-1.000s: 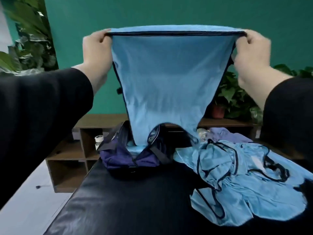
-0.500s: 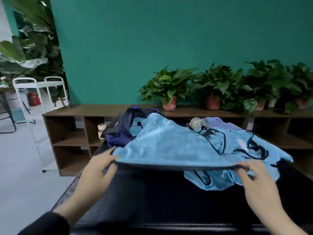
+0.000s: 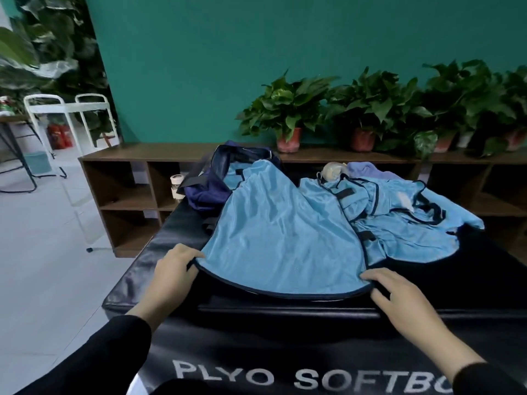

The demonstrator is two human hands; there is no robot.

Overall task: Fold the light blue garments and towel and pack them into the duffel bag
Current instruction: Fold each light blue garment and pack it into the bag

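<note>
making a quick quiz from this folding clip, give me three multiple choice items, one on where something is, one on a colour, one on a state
1. Where is the duffel bag?
A. on the floor
B. at the far left of the black table
C. on the shelf

2. What colour is the trim of the spread garment?
A. white
B. red
C. dark navy

3. How does the spread garment lie?
A. flat, unfolded
B. rolled up
C. held in the air

Answers: 1 B, it sits behind the garment on the table; 2 C, a dark hem runs between left hand and right hand; 3 A, spread flat on the table.

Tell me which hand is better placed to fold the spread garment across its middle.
Probably the left hand: it already grips the garment at its near corner. The right hand only rests flat on the hem.
</note>
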